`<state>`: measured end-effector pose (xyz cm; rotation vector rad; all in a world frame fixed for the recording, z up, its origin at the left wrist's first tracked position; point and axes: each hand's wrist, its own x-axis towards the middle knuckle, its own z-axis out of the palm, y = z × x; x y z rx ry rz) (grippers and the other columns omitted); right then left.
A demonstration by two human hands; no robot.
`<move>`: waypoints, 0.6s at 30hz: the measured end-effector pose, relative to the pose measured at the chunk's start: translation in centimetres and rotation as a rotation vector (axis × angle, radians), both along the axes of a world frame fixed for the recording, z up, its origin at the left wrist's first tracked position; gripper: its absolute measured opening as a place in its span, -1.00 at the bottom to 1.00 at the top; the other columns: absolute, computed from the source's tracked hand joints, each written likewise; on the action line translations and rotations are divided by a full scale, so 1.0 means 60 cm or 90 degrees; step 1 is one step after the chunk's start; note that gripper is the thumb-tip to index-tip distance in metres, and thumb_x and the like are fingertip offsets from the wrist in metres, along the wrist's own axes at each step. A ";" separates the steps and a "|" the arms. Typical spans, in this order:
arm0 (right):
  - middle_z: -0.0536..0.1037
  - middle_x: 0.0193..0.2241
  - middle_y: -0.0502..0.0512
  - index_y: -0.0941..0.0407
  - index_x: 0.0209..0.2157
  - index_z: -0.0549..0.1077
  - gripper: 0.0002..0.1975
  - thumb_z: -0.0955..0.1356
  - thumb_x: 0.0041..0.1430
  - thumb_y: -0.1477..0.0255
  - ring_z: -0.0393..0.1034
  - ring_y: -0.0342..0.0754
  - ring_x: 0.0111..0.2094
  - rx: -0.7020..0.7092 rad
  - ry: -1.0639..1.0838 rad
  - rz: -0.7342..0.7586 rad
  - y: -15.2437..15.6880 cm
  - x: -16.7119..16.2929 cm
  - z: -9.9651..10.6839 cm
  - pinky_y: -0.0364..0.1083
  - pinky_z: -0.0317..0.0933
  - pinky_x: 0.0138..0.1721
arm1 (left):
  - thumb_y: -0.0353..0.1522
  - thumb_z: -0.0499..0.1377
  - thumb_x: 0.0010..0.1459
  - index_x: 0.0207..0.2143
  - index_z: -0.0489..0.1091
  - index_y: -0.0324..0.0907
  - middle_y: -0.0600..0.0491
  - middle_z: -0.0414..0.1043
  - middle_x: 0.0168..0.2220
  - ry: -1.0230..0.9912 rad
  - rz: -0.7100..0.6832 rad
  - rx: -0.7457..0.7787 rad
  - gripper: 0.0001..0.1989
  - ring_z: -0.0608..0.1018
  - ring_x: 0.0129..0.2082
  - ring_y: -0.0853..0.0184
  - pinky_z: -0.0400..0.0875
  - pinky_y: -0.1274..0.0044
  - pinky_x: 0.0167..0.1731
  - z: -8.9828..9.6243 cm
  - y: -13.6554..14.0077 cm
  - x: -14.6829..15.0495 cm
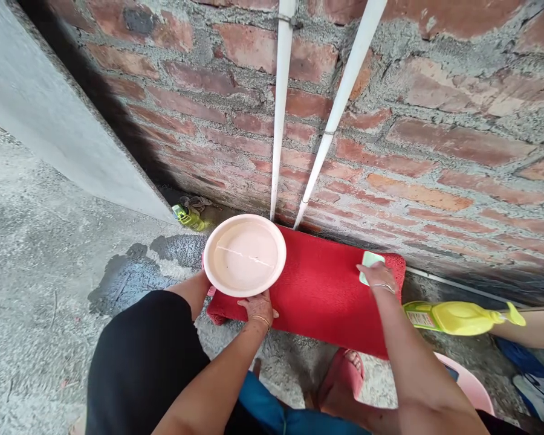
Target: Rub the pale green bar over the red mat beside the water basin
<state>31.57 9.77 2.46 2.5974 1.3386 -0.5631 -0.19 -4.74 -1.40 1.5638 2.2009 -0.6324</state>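
My left hand point(258, 309) rests with its fingers spread on the red cloth-covered bench point(317, 290), right at the near edge of a pale pink basin point(245, 256). Some of its fingertips are hidden under the basin's rim. Water appears to lie in the basin, with a streak of light across it. Toward the bench's right end, my right hand point(381, 278) grips a flat mint-green block point(370, 261), perhaps a sponge, pressed down on the red cover. The hand hides part of that block.
A yellow pump bottle point(457, 317) stands beyond the bench's right end, with a pink tub point(474, 383) below it. A brick wall point(236, 121) with two white pipes point(326, 139) rises behind. Left are a small yellow-green bottle point(189, 217) and wet concrete point(136, 281).
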 end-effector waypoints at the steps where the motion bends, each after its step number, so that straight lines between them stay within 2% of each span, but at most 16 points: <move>1: 0.34 -0.12 0.38 0.14 -0.09 0.36 -0.40 0.29 -0.03 -0.02 0.32 0.19 -0.11 0.011 0.029 0.034 0.009 -0.037 0.001 0.06 0.19 -0.22 | -0.06 0.31 -0.25 0.19 0.07 -0.13 -0.32 0.33 -0.01 0.002 0.001 -0.001 -0.06 0.34 -0.01 -0.19 0.07 -0.14 -0.15 0.000 0.000 0.000; 6: 0.35 -0.14 0.15 0.04 -0.15 0.36 -0.49 0.32 -0.07 0.00 0.34 0.05 -0.17 0.037 0.137 0.172 0.055 -0.244 -0.009 -0.01 0.20 -0.20 | -0.08 0.32 -0.24 0.20 0.05 -0.15 -0.33 0.31 0.01 -0.006 0.004 -0.004 -0.04 0.33 0.00 -0.21 0.06 -0.13 -0.14 -0.004 0.001 0.001; 8: 0.34 -0.14 0.14 0.03 -0.14 0.34 -0.49 0.33 -0.07 0.02 0.34 0.04 -0.16 0.033 0.151 0.210 0.070 -0.307 -0.018 -0.02 0.20 -0.21 | -0.10 0.32 -0.24 0.21 0.05 -0.15 -0.34 0.31 0.01 -0.011 0.004 0.000 -0.04 0.33 0.00 -0.22 0.06 -0.13 -0.15 -0.007 0.001 0.000; 10: 0.33 -0.12 0.15 0.03 -0.12 0.33 -0.50 0.34 -0.05 0.05 0.33 0.05 -0.14 0.022 0.155 0.238 0.082 -0.347 -0.026 -0.02 0.19 -0.20 | -0.11 0.32 -0.24 0.20 0.06 -0.16 -0.34 0.33 0.00 -0.011 0.003 0.004 -0.05 0.34 -0.02 -0.22 0.06 -0.14 -0.16 -0.009 0.001 -0.001; 12: 0.33 -0.11 0.16 0.04 -0.11 0.32 -0.51 0.34 -0.05 0.07 0.31 0.06 -0.12 0.016 0.154 0.263 0.091 -0.362 -0.032 -0.01 0.19 -0.19 | -0.11 0.32 -0.24 0.19 0.09 -0.16 -0.33 0.34 -0.02 -0.010 -0.001 0.006 -0.07 0.35 -0.03 -0.22 0.05 -0.16 -0.17 -0.011 0.001 -0.001; 14: 0.32 -0.10 0.16 0.03 -0.11 0.33 -0.51 0.35 -0.06 0.09 0.30 0.07 -0.11 0.016 0.151 0.282 0.097 -0.353 -0.036 -0.01 0.19 -0.19 | -0.11 0.32 -0.24 0.18 0.09 -0.16 -0.34 0.34 -0.02 -0.008 -0.004 0.007 -0.08 0.35 -0.04 -0.24 0.04 -0.18 -0.19 -0.012 0.001 -0.001; 18: 0.31 -0.10 0.18 0.04 -0.09 0.33 -0.46 0.35 -0.08 0.05 0.31 0.07 -0.11 0.013 0.127 0.247 0.098 -0.263 -0.034 0.01 0.19 -0.17 | -0.10 0.31 -0.21 0.19 0.08 -0.15 -0.34 0.34 -0.01 -0.006 -0.002 0.011 -0.10 0.35 -0.03 -0.24 0.06 -0.17 -0.20 -0.014 0.000 -0.001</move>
